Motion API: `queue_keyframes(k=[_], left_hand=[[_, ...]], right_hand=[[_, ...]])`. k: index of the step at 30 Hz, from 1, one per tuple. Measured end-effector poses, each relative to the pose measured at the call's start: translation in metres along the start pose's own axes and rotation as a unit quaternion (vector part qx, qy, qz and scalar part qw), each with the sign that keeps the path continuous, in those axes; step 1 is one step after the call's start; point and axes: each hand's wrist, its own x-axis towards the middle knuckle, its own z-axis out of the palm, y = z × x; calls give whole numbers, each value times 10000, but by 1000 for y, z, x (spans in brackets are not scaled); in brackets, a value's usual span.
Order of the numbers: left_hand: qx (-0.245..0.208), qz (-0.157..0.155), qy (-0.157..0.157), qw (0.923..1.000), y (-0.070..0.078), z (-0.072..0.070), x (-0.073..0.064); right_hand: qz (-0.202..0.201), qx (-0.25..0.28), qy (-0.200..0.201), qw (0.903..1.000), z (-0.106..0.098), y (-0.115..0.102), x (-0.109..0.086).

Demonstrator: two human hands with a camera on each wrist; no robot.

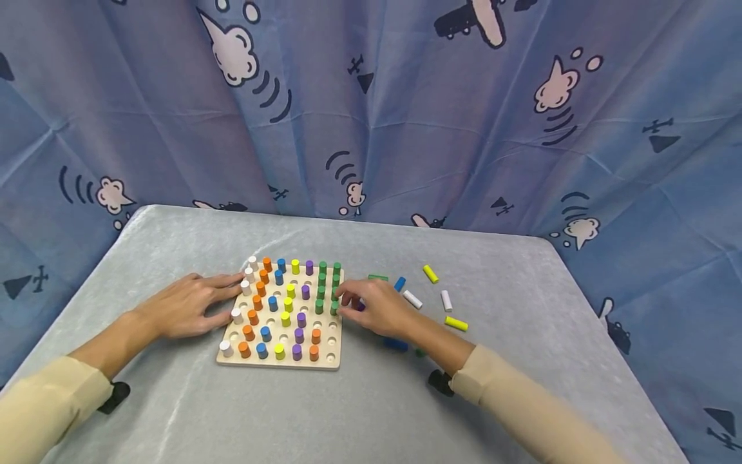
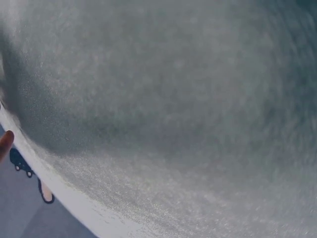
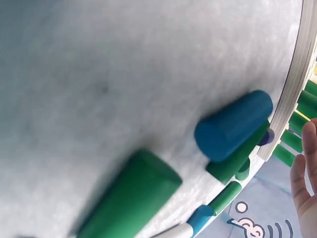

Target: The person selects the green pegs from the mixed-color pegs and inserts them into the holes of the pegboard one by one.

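Note:
A pale wooden pegboard (image 1: 333, 364) lies on the table, with columns of white, orange, blue, yellow, purple and green pegs standing in it. My left hand (image 1: 188, 304) rests at its left edge, fingers fairly straight and touching the side near the white pegs. In the left wrist view only one fingertip (image 2: 5, 144) shows. At the board's right edge my right hand (image 1: 377, 306) pinches a green peg (image 1: 334, 308) at the near end of the rightmost green column. The thumb and bent fingers partly hide it. Two orange pegs (image 1: 315, 336) stand nearer in the neighbouring column.
Loose pegs lie right of the board: yellow (image 1: 456, 323), white (image 1: 446, 301), blue (image 1: 397, 345) and green (image 3: 133, 198), some partly under my right hand. Grey cloth (image 1: 232, 412) covers the table. A patterned blue curtain (image 1: 406, 161) hangs behind.

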Motion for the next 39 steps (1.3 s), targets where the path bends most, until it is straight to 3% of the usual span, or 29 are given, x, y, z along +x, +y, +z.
queue_keyframes(k=[9,16,27,39], left_hand=[[-64,-94,-66,9999,1,1,-2],[-34,-74,-36,10000,1,1,-1],[-20,-49,-63,10000,0,1,1],[-28,-87,-74,9999,-1,0,0]], right_hand=[[176,43,-64,9998,4,-1,1],[194,28,87,9998,-8,12,-12],[361,338,170,9986,-37,46,-68],[748,813,-54,9939,-39,70,-122]])
